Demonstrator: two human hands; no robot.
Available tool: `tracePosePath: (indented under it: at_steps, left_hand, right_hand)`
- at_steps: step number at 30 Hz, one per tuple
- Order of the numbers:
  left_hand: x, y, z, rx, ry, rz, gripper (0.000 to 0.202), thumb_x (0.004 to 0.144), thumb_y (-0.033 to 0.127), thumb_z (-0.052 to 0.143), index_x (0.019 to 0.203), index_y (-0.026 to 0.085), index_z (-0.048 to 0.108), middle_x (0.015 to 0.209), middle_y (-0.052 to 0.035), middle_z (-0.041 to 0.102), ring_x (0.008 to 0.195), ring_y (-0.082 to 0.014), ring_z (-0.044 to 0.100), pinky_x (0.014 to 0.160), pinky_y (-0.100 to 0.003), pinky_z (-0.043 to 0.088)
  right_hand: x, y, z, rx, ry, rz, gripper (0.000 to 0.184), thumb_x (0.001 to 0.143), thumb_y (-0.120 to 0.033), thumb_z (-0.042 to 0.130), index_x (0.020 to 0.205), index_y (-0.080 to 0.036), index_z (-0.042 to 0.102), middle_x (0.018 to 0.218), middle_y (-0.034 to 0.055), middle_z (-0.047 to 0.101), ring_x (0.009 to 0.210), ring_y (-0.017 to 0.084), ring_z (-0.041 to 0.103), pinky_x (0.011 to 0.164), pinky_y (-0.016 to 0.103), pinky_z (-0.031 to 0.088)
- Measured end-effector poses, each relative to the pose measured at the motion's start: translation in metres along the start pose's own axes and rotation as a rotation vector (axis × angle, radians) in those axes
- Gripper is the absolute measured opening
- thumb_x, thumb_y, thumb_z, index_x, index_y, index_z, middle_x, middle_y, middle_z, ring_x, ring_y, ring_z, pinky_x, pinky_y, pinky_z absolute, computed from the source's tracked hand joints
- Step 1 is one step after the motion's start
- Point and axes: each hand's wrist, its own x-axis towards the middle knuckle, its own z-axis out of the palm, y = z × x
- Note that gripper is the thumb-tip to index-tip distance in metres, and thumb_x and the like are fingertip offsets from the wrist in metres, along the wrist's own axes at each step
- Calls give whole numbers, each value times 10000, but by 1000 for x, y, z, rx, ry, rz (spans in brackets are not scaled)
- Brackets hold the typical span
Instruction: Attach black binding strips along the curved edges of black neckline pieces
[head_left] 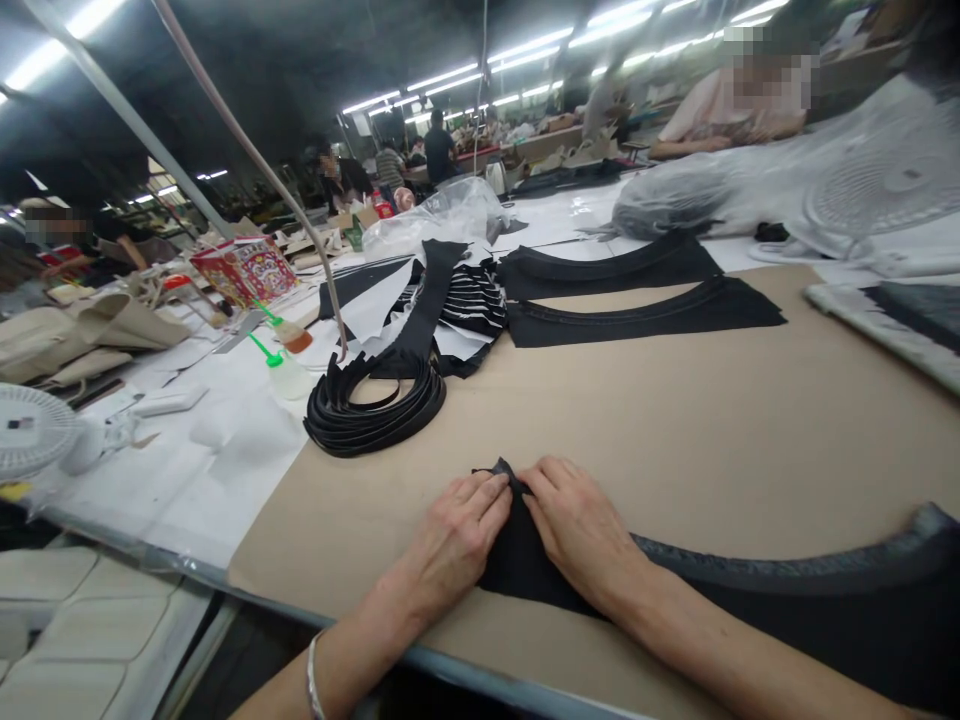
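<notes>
A long curved black fabric panel (787, 610) lies along the near edge of the table, its upper curve bordered by a greyish strip. At the panel's left end my left hand (469, 520) pinches the edge, fingers pressed together. Close beside it my right hand (574, 515) grips the same edge, its fingertips nearly meeting the left ones. A small corner of the cloth sticks up between both hands. The fingertips partly hide the edge where they press.
Coiled black strips (375, 410) lie beyond my left hand. Two curved black panels (645, 310) rest farther back on the brown board (712, 430). Green-tipped bottles (285, 375), a patterned red box (247, 270) and a white fan (34, 430) stand left. Other people sit behind.
</notes>
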Motion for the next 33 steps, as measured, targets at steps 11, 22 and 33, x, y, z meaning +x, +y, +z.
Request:
tracePosePath:
  at_steps: [11, 22, 33]
  left_hand:
    - [-1, -2, 0, -137, -55, -97, 369, 930, 83, 370, 1253, 130, 544, 1266, -113, 592, 1194, -201, 525, 1017, -380, 472]
    - [-2, 0, -1, -183, -68, -158, 392, 937, 99, 375, 1298, 163, 513, 1262, -109, 576, 1187, -193, 529, 1008, -384, 484]
    - [-5, 0, -4, -159, -115, -200, 456, 906, 59, 401, 1335, 191, 482, 1279, -100, 535, 1187, -217, 501, 1015, -402, 471]
  right_hand:
    - [-3, 0, 2, -194, 34, -137, 277, 859, -6, 447, 1035, -153, 603, 925, 69, 574, 840, 201, 494, 756, 329, 371]
    - [-3, -2, 5, -276, -20, -144, 383, 835, -18, 466, 1189, -119, 572, 981, 93, 578, 866, 221, 483, 759, 358, 343]
    - [-2, -2, 6, -287, -86, -124, 481, 832, -34, 465, 1304, -121, 503, 1049, 101, 585, 915, 242, 473, 767, 392, 319]
